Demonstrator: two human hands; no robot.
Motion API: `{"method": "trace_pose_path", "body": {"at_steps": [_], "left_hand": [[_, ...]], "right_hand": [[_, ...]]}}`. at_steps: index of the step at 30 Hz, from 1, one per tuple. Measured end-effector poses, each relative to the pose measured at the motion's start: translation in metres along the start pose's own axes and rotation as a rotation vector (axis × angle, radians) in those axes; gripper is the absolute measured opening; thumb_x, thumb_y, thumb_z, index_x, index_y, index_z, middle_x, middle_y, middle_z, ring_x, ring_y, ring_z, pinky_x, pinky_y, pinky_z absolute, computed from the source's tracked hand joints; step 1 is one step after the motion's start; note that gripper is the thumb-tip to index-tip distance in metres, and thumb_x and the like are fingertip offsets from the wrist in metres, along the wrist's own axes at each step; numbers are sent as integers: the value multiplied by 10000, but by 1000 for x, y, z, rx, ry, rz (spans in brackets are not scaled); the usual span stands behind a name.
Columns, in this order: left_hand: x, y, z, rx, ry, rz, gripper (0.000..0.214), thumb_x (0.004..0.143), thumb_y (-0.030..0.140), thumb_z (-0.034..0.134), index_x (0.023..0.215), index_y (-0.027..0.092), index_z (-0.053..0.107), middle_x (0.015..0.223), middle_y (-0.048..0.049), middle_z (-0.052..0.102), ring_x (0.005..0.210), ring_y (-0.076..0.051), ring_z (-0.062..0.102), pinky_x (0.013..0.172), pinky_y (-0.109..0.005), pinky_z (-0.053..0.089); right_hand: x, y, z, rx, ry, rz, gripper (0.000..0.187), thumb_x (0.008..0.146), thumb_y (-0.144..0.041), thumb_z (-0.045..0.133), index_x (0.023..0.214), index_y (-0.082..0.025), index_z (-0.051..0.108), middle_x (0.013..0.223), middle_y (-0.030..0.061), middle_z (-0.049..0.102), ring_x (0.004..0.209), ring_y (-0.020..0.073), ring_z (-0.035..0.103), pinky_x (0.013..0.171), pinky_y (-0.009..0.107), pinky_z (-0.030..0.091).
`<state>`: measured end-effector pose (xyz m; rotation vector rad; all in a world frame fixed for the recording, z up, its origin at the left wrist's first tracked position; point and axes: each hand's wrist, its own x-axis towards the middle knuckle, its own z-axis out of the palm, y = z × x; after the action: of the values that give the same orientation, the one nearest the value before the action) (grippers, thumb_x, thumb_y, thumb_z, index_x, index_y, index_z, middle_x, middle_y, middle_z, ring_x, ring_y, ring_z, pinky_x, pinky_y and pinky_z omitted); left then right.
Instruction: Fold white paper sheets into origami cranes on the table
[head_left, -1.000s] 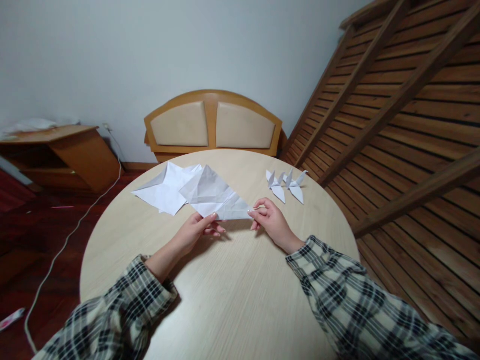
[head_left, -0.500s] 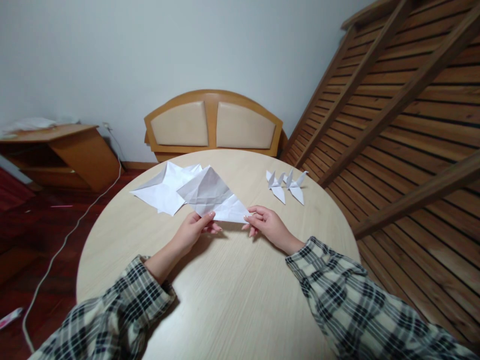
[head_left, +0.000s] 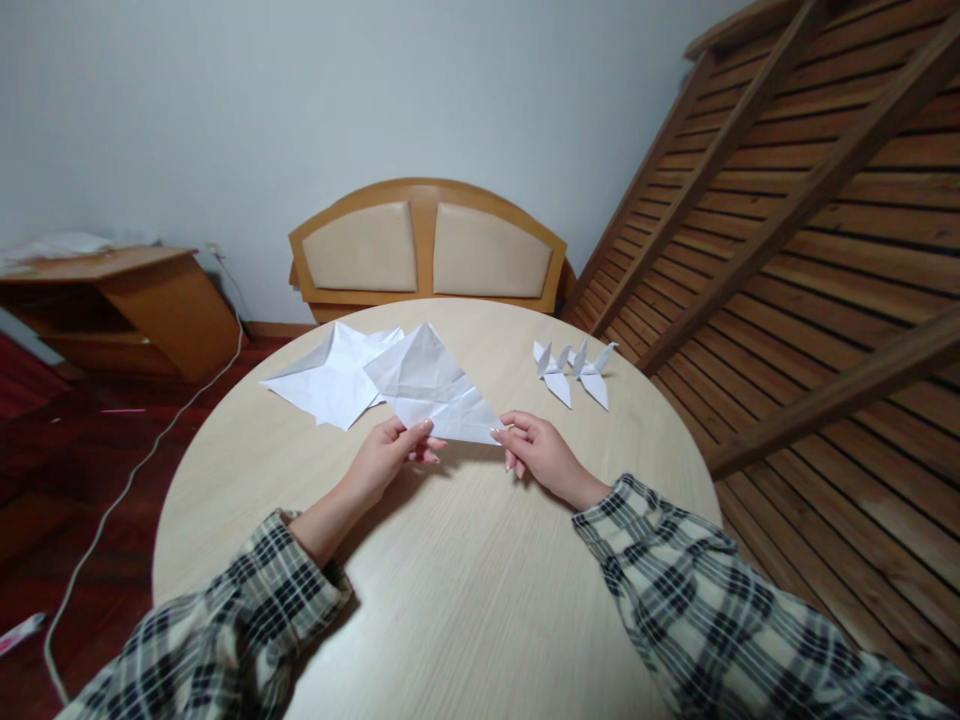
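A white sheet of paper (head_left: 435, 385), creased and with a straight near edge, is held up above the table between both hands. My left hand (head_left: 390, 455) pinches that near edge with the thumb on top and the fingers curled beneath. At the paper's right corner, my right hand (head_left: 536, 450) grips with thumb and fingers. Behind and to the left lie several creased white sheets (head_left: 322, 380), partly covered by the held one. Two folded paper cranes (head_left: 555, 380) stand side by side beyond my right hand.
The round pale wooden table (head_left: 450, 600) fills the middle. Past its far edge is a headboard (head_left: 424, 245) against the wall. Wooden slats (head_left: 810, 300) lean on the right. A low desk (head_left: 150, 310) and a white cable (head_left: 142, 465) on the floor are at left.
The held sheet has shifted slightly right and tilted so more of its face shows. My right hand has moved a little right with its corner; both hands keep their grip.
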<state>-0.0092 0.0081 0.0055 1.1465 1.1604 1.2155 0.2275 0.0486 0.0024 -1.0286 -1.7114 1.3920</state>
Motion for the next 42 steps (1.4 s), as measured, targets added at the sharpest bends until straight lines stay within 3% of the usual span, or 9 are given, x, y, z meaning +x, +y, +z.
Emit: {"method": "trace_pose_path", "body": {"at_steps": [7,16,25,28,30,34,38,42], "left_hand": [[-2,2,2,-13,1,7,306,816,445,667,797,141,682,729,-81,721,592,-133,623,554,-243,479],[0,9,-2,-13,190,101,298,741,423,743,667,171,603,676,-39,701,560,-119,595,571,-235,468],[1,3,-5,-6,268,155,296,917,433,536,794,170,594,773,-59,707,555,-118,576,566,-251,479],[1,3,-11,211,387,334,215,940,389,510,864,192,547,845,-51,681,674,-152,614,649,-294,510],[1,4,-15,496,462,539,158,910,334,573,986,196,563,993,-75,665,898,-209,627,823,-377,514],[0,6,-16,999,390,854,453,871,203,634,1307,221,510,1359,-129,539,1282,-313,457,1078,-543,357],[-1,5,-12,1187,307,947,529,884,83,563,1363,297,504,1499,-77,434,1401,-308,339,1114,-533,334],[-2,7,-12,1240,262,975,493,882,92,565,1321,316,564,1476,-53,487,1400,-308,351,1099,-530,344]], "right_hand": [[0,-1,0,-40,31,-11,323,867,-459,603,993,-162,595,491,-71,535,343,63,416,322,171,279],[0,3,3,131,-79,-46,380,881,-452,611,1098,-145,558,708,12,684,480,87,584,420,197,455],[2,3,1,156,-27,-35,344,895,-390,601,1124,-135,581,718,20,692,463,82,580,402,194,453],[3,3,0,187,3,-7,351,882,-382,609,1123,-129,578,720,17,689,463,83,573,393,194,447],[4,3,0,204,13,5,348,877,-367,615,1121,-121,578,718,17,688,464,82,569,394,191,444],[3,0,1,257,-9,35,315,883,-327,619,1122,-125,588,712,17,690,466,77,568,409,188,450],[0,-2,2,338,-91,90,283,890,-286,616,1131,-139,602,683,10,691,471,77,578,439,186,476],[-3,-4,3,370,-164,110,300,873,-285,635,1130,-131,620,646,8,685,490,88,597,453,187,491]]}}
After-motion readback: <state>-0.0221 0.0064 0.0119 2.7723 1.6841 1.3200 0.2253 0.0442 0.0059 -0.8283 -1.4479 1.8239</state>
